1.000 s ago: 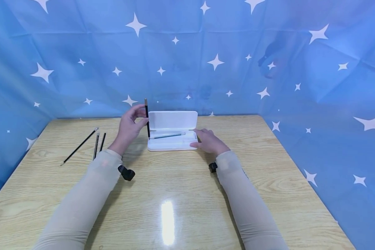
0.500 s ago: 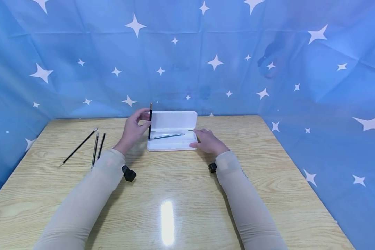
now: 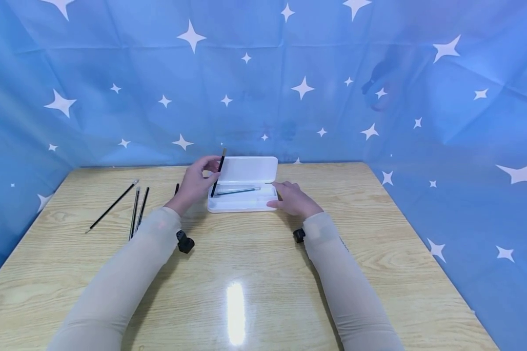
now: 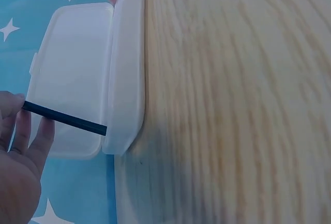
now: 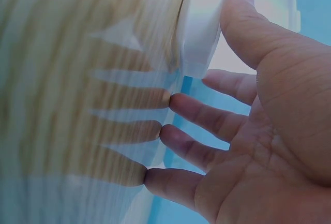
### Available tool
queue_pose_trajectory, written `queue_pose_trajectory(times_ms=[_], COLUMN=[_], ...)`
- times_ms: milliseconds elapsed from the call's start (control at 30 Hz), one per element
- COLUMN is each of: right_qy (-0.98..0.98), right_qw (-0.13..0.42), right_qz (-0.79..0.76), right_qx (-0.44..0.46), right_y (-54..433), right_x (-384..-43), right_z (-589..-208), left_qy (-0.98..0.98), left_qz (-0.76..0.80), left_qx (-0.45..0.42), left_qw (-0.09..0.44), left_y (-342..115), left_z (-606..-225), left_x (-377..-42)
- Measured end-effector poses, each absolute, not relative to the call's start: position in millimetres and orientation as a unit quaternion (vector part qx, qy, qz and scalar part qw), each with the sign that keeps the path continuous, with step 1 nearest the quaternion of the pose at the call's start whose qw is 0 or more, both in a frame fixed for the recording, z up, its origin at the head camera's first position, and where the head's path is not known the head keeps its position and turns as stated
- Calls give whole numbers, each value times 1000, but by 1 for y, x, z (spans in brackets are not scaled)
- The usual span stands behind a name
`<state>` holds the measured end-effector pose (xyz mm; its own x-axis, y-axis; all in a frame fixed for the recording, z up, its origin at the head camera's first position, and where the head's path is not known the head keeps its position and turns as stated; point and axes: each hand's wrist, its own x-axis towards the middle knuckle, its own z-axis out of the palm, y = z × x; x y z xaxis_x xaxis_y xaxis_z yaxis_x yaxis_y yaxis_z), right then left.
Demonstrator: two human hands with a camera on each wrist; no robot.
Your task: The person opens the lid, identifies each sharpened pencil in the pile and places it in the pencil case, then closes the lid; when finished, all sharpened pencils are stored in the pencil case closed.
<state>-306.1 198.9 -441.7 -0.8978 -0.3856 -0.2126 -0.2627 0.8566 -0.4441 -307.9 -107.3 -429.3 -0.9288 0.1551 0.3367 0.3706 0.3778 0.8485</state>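
Observation:
A white pencil case point(image 3: 241, 206) lies with its lid point(image 3: 250, 169) raised, and a bluish pencil point(image 3: 238, 191) lies inside. My left hand point(image 3: 195, 184) pinches a black pencil point(image 3: 218, 174) between thumb and fingers at the case's left end. The pencil leans right at the top, its lower end over the left part of the tray. In the left wrist view that end of the pencil point(image 4: 72, 119) meets the case's rim. My right hand point(image 3: 292, 197) spans the right end of the case. Its thumb point(image 5: 245, 22) lies over the rim, and its other fingers spread, several tips on the table.
Several dark pencils lie on the left of the wooden table point(image 3: 263, 263): one slanted pencil point(image 3: 111, 206), two near-parallel ones by the left sleeve, and a dark end point(image 3: 177, 187) showing behind the left wrist. A starry blue cloth point(image 3: 254, 78) hangs behind the table's back edge.
My left hand has moved right with the black pencil, which has gone from nearly upright to leaning right, over the tray's left part. The right hand and the case have stayed put.

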Motion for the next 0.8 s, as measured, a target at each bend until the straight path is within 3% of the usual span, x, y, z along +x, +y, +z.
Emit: queue_pose_trajectory(times_ms=[500, 800], right_qy=[954, 953], right_qw=[144, 148], right_qz=[-204, -206], right_qx=[-168, -167], right_y=[202, 200], right_x=[-312, -310], right_z=[-445, -446], left_qy=[-887, -895], left_qz=[-401, -370], left_qx=[-227, -246], left_qw=[0, -19], left_y=[-82, -76], left_z=[-423, -424], left_x=[-322, -325])
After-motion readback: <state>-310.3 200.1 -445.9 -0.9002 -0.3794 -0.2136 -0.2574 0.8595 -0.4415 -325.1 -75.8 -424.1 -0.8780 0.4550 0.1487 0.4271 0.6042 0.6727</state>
